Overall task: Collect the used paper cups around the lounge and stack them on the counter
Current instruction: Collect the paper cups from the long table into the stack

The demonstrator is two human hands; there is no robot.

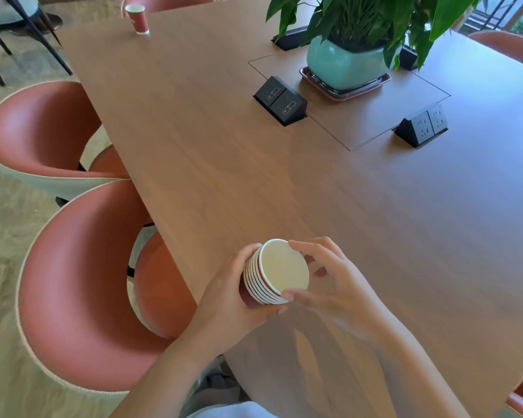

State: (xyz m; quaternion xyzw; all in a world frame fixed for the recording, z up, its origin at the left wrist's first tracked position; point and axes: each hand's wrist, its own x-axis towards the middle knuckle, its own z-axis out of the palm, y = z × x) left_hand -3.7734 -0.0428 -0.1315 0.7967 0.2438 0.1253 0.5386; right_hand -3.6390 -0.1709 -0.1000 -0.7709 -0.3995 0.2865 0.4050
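the step in hand looks like seating the newest cup into the stack of paper cups [272, 274] before going for the next one. the stack is held in the air, tipped on its side with the open mouths facing up towards the camera, well apart from the potted plant [343, 63] and on the person's side of it, above the near left edge of the tabletop [224, 164]. several white rims show, nested close.

the left hand [234, 295] is curled round the red wall of the stack and carries its weight. the right hand [329, 282] spans the top rim, a fingertip on the far edge and the thumb on the near edge, the other fingers loosely bent; it holds the rim lightly rather than clamping it.

to do this well, i'd judge: press the top cup in evenly with the right hand, square to the stack, so the rims sit parallel and nothing jams crooked. keep the left grip firm low on the wall but not so hard that the thin paper buckles. any dregs inside could spill with the stack tilted like this, so bring it upright before walking.

one more red cup [137, 19] stands upright far beyond the plant and off to its left, near the far corner of the tabletop. it is the likely next pick, best taken with the right hand while the left keeps the stack. no counter is in view.
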